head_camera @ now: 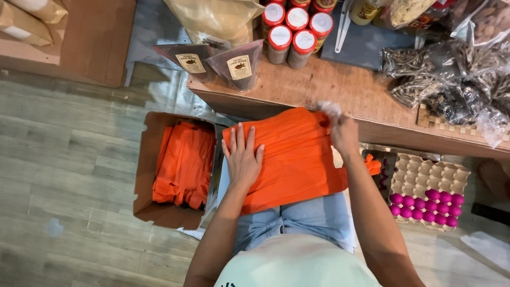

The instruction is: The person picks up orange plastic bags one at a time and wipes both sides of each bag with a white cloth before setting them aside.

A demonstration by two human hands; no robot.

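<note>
Left hand (243,157) flat, released, on orange bags (297,159) — right hand (344,133) pinching their top edge.

left hand (243,157) flat, right hand (343,133) pinching

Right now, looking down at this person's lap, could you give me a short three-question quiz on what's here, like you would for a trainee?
1. True or false: the left hand lies flat on the stack of orange bags.
2. What does the cardboard box on the floor hold? A) pink eggs B) more orange bags C) spice jars
3. Which thing sits on the floor off the person's right side, beside the right hand?

Key
1. True: palm down, fingers spread on the bags.
2. B.
3. An egg tray with pink eggs along its near rows.
</note>
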